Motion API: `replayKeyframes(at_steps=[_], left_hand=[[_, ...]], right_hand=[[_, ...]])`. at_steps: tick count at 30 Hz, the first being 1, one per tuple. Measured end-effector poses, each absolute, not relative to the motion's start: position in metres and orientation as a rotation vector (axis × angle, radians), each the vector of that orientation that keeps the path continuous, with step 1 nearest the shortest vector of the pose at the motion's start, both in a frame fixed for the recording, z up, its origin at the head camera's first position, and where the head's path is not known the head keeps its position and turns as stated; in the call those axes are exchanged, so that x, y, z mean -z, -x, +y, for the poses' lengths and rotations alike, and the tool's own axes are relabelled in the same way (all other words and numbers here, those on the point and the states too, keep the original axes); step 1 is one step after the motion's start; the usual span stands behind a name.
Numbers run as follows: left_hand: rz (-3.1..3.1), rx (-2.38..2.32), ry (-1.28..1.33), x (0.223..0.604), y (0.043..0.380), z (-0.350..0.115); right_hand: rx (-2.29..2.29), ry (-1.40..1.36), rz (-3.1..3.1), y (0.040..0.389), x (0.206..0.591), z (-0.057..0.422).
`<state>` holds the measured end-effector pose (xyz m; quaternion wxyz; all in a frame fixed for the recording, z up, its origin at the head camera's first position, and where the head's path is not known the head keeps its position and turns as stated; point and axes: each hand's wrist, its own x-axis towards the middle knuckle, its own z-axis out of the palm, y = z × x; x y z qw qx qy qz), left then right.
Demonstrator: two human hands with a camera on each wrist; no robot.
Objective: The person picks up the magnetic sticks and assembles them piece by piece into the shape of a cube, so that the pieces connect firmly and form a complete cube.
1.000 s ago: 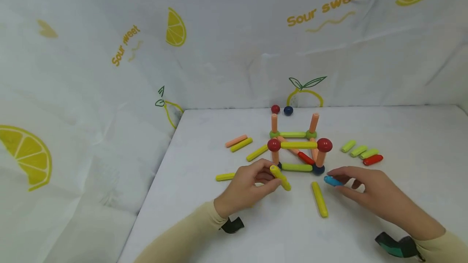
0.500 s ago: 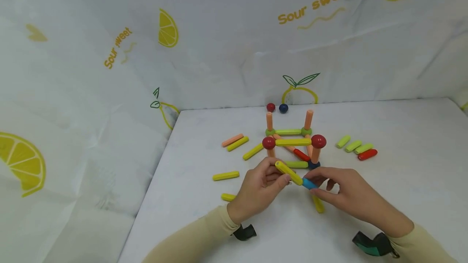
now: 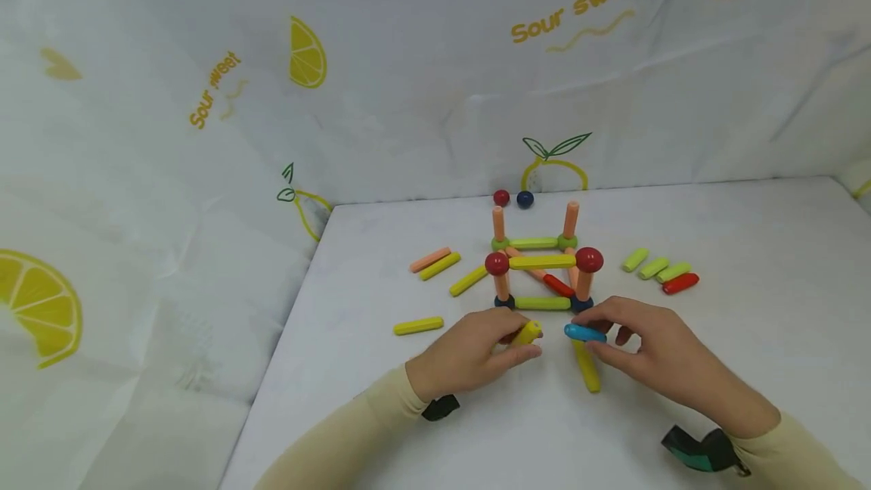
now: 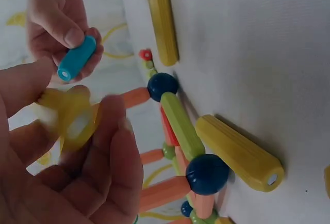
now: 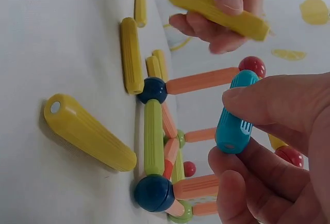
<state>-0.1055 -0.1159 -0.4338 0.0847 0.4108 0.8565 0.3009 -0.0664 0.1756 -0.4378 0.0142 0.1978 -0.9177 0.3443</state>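
Note:
My left hand (image 3: pixel 469 354) pinches a yellow magnetic-looking rod (image 5: pixel 221 15) with a pale disc at its end; the rod is blurred in the left wrist view. Between the thumb and fingers of my right hand (image 3: pixel 656 346) is a shorter blue rod (image 5: pixel 237 113). A gap separates the two rods. Just beyond both hands stands a frame of rods and balls: red balls (image 3: pixel 589 259) on top, dark blue balls (image 5: pixel 154 193) at the near base, a yellow top bar (image 3: pixel 542 262), and orange uprights (image 3: pixel 584 282). A loose yellow rod (image 3: pixel 587 369) lies below the blue one.
Loose yellow rods (image 3: pixel 418 325) and an orange rod (image 3: pixel 430 259) lie left of the frame. Short light-green rods (image 3: pixel 653 268) and a red rod (image 3: pixel 680 283) lie to its right. A red ball (image 3: pixel 501 197) and a dark blue ball (image 3: pixel 525 200) sit at the back edge.
The hands came together until the yellow and blue rods met end to end, then moved apart again. The yellow rod has turned in my left hand, and the blue rod's angle has changed.

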Motion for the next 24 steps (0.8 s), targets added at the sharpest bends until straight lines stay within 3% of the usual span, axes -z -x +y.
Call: replayKeyframes(at_steps=[4, 13, 24], left_hand=[[2.592, -0.777, -1.187, 0.432, 0.106, -0.113], [2.556, -1.139, -1.013, 0.435, 0.106, -0.107], [1.868, -1.865, -0.432, 0.456, 0.104, -0.089]], right_hand=[[-1.092, -0.648, -2.871, 0.068, 0.439, 0.174], [-1.08, -0.705, -2.814, 0.069, 0.441, 0.172], [-1.143, -0.656, -2.83, 0.075, 0.443, 0.174]])
